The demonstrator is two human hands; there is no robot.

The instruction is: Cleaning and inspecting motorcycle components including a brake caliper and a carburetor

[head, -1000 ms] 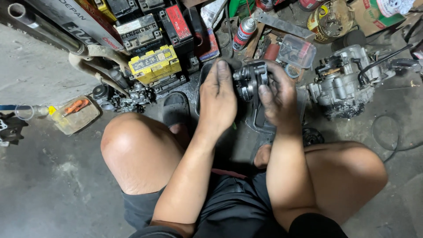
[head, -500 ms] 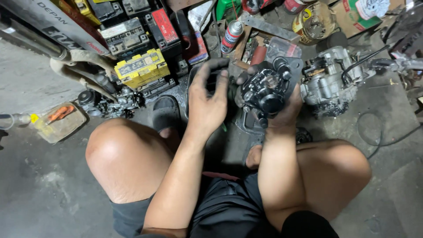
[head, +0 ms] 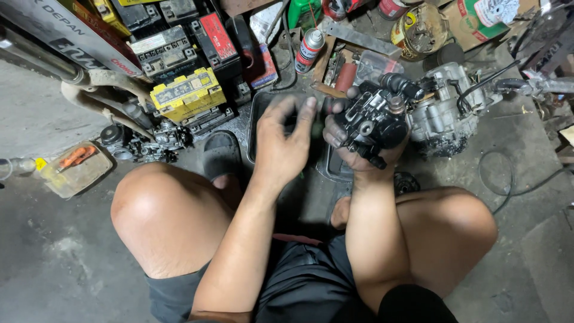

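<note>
Carburetor (head: 373, 122), dark and greasy, held in the right hand (head: 353, 149), just left of the grey engine block (head: 445, 107). Left hand (head: 284, 146), fingers spread and empty, hovers just left of the carburetor, over a black tray (head: 258, 113).

Right hand (head: 353, 149) gripping black carburetor (head: 373, 119) from underneath, fingers wrapped around its left side. Left hand (head: 284, 143) open, fingers spread, just beside carburetor at 9 o'clock, above dark metal tray (head: 258, 113). Grey engine block (head: 445, 110) at 3 o'clock of carburetor. Yellow battery (head: 186, 96) at 10 o'clock, spray can (head: 310, 48) at 12.
</note>
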